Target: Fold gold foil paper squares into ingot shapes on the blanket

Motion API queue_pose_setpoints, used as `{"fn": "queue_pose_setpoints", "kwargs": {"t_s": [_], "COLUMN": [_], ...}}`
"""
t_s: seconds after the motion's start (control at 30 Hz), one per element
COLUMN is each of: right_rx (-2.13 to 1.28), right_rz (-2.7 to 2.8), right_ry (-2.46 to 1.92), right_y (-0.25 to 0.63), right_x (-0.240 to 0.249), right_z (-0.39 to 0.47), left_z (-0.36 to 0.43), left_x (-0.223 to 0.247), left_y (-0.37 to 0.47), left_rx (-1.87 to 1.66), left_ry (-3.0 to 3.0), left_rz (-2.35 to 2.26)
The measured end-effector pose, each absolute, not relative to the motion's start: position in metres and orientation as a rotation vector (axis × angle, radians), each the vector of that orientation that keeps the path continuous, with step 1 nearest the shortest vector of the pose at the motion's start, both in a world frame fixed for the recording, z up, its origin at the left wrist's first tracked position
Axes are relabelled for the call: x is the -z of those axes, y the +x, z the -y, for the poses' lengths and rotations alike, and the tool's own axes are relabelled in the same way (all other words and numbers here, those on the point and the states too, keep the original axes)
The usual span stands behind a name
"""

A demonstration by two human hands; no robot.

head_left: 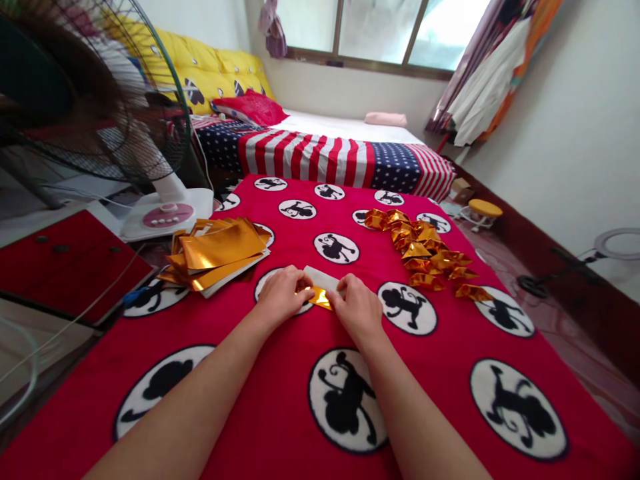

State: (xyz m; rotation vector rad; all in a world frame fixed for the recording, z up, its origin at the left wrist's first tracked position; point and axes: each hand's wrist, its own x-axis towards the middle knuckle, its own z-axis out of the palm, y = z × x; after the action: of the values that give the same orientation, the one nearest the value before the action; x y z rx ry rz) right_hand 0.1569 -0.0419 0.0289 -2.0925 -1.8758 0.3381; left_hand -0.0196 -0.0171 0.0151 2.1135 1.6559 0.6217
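Note:
Between my two hands lies a sheet of gold foil paper (321, 298), its near part gold side up and its far part showing the pale back. My left hand (283, 293) grips the left end of the folded strip with thumb and fingers. At the right end, my right hand (357, 307) pinches the same sheet. A messy stack of gold foil sheets (223, 247) sits to the left of my hands. Farther off on the right is a cluster of folded gold paper ingots (417, 243), several of them in rough rows.
Everything rests on a red cloth (280, 413) with black monkey figures in white circles. A fan (165, 193) stands at the left beside a red-topped box (70, 260). Behind is a bed (320, 157); a yellow stool (485, 208) and ring light (617, 243) are on the right.

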Motion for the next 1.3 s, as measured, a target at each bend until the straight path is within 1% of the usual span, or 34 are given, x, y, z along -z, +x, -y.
{"fn": "queue_pose_setpoints", "kwargs": {"t_s": [0.17, 0.33, 0.47, 0.6, 0.7, 0.83, 1.17, 1.3], "right_rx": [-0.344, -0.323, -0.353, -0.385, -0.368, -0.381, -0.625, -0.598], "right_rz": [1.843, 1.728, 1.717, 1.658, 1.609, 1.573, 1.425, 1.447], "right_ry": [-2.047, -1.869, -1.798, -1.804, -1.802, -1.771, -1.581, -1.563], "right_y": [0.165, 0.174, 0.175, 0.175, 0.176, 0.177, 0.187, 0.189], "right_x": [-0.024, -0.014, -0.011, -0.009, -0.006, -0.004, -0.003, 0.001], "right_z": [0.04, 0.039, 0.04, 0.042, 0.043, 0.042, 0.038, 0.037], "left_z": [0.014, 0.011, 0.014, 0.025, 0.036, 0.047, 0.046, 0.046], "left_x": [-0.012, -0.006, -0.009, -0.018, -0.025, -0.03, -0.026, -0.025], "left_y": [-0.027, -0.032, -0.029, -0.019, -0.008, 0.004, 0.006, 0.006], "left_rx": [-0.667, -0.769, -0.847, -0.793, -0.719, -0.676, -0.717, -0.736], "left_ry": [2.098, 2.046, 2.09, 2.416, 2.536, 2.521, 2.52, 2.492], "left_rz": [-1.528, -1.335, -1.305, -1.389, -1.217, -1.116, -1.056, -1.043]}}
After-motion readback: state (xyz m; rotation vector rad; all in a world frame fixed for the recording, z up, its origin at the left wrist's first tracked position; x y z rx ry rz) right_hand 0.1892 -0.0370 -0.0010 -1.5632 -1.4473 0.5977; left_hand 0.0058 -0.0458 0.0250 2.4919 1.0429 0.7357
